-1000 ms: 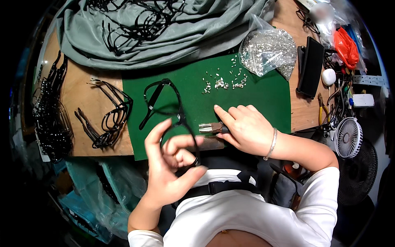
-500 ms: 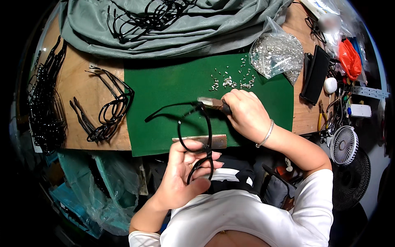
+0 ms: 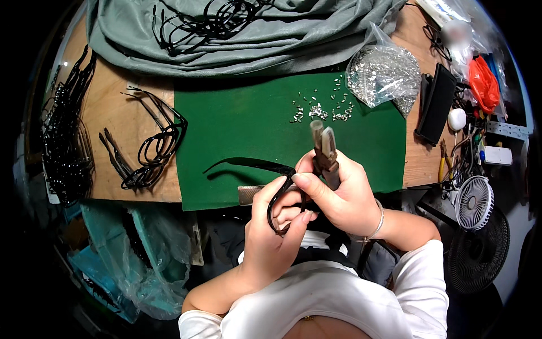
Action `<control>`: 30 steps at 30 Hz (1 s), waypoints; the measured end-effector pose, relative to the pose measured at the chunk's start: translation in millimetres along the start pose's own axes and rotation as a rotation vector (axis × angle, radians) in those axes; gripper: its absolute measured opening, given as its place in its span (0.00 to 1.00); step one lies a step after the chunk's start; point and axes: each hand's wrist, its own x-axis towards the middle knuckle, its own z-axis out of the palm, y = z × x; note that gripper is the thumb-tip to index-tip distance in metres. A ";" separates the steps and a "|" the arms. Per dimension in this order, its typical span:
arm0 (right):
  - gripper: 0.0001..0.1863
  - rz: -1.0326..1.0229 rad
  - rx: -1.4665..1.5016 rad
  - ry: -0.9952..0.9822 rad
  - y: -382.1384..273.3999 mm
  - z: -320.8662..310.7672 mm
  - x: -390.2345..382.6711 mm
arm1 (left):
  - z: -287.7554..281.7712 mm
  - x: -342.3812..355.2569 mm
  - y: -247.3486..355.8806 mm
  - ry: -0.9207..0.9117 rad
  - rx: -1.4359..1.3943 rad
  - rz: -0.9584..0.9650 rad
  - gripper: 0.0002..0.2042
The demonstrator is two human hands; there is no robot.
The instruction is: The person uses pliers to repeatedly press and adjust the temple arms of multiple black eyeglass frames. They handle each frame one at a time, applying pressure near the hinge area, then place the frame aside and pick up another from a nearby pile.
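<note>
My left hand (image 3: 265,234) is closed around a black eyeglass frame (image 3: 247,163), its fingers wrapped about the rims. One temple of the frame sticks out to the left, over the mat. A pair of pliers (image 3: 325,148) sits in my closed right hand (image 3: 345,195), jaws pointing away from me and gripping nothing. My right thumb presses on the frame's corner, where the temple meets the front. Much of the frame front is hidden by my fingers. Small silvery metal pieces (image 3: 317,111) lie scattered on the green mat (image 3: 226,113) beyond the pliers.
A clear bag of silvery pieces (image 3: 384,76) rests at the mat's far right corner. Black frames (image 3: 155,147) lie to the left, and more (image 3: 212,22) on the grey cloth (image 3: 141,51). A textured metal bar (image 3: 247,195) is at the near edge. A small fan (image 3: 474,202) stands right.
The pliers have come away from the frame's hinge area and now point outward. My right hand has moved nearer, its thumb now on the frame. My left hand has turned the frame and lowered its corner.
</note>
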 end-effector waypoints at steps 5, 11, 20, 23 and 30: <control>0.09 0.343 0.397 -0.124 -5.7 -6.3 7.4 | -0.2 -1.5 3.2 -0.010 -0.014 -0.070 0.26; 0.09 0.446 0.420 -0.214 -16.3 -8.9 5.9 | -16.2 3.7 28.6 -0.160 -0.199 -0.247 0.26; 0.11 0.493 0.500 -0.351 -29.3 -13.1 3.9 | -26.3 -0.3 43.6 -0.196 -0.345 -0.328 0.28; 0.12 0.323 0.096 -0.438 -21.0 -28.8 1.7 | -38.3 -6.7 43.3 -0.263 -0.331 -0.322 0.27; 0.17 0.445 -0.348 -0.860 -41.3 -42.4 1.2 | -38.3 -4.4 52.0 -0.261 -0.347 -0.462 0.20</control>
